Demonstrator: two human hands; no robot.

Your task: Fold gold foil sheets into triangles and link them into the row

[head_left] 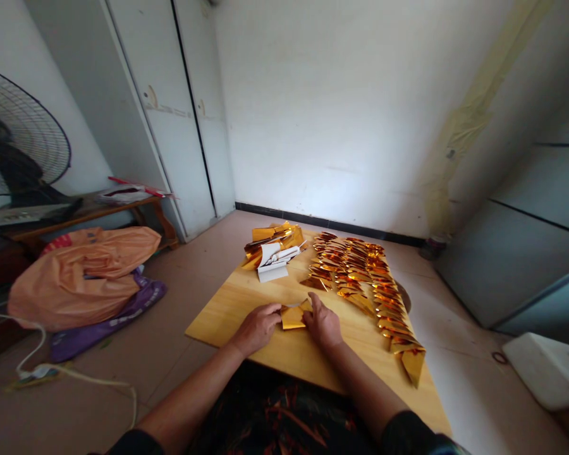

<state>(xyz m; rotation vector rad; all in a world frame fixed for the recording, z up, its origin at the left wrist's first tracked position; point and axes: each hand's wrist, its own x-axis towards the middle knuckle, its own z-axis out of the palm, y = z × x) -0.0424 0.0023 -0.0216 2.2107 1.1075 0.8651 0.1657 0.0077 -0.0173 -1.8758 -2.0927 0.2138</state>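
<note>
While the left hand [260, 325] and right hand [324, 323] pinch a gold sheet [293, 318], rowed folded pieces [359, 276] look finished; loose sheets [293, 237] remain.

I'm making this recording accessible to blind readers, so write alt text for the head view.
A person's left hand and right hand touch opposite sides of a small gold sheet on a wooden board. Beyond lie loose gold sheets and white paper; rows of folded gold pieces lie to the right.
</note>
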